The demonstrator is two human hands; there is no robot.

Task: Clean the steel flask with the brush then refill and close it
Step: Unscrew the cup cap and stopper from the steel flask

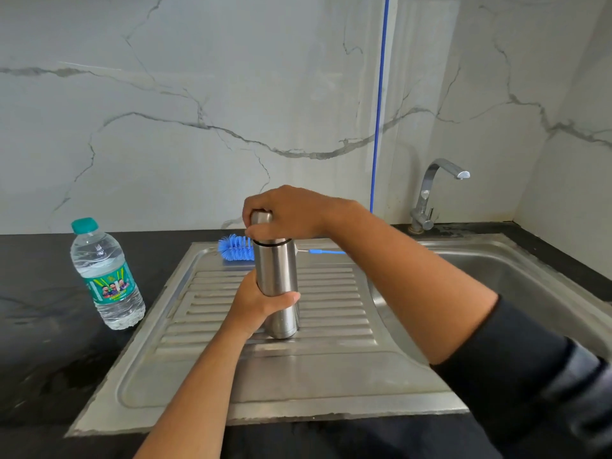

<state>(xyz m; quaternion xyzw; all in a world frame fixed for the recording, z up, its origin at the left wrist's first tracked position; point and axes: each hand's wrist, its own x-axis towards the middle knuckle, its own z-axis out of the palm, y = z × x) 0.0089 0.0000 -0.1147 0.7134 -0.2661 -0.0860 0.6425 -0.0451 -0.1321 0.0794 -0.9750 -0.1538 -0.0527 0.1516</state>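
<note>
The steel flask (277,270) stands upright on the ribbed steel drainboard (331,376). My left hand (261,301) wraps around its lower body. My right hand (288,212) is closed over the flask's steel cap (260,217) from above. A thin black ring shows where cap meets body. The blue bottle brush (235,247) lies flat on the drainboard just behind the flask, bristles to the left; its blue handle (326,251) pokes out to the right, partly hidden by my right arm.
A plastic water bottle (106,276) with a teal cap stands on the black counter (39,326) to the left. The sink basin (503,270) lies to the right, with a chrome tap (433,193) behind it. A marble wall rises close behind.
</note>
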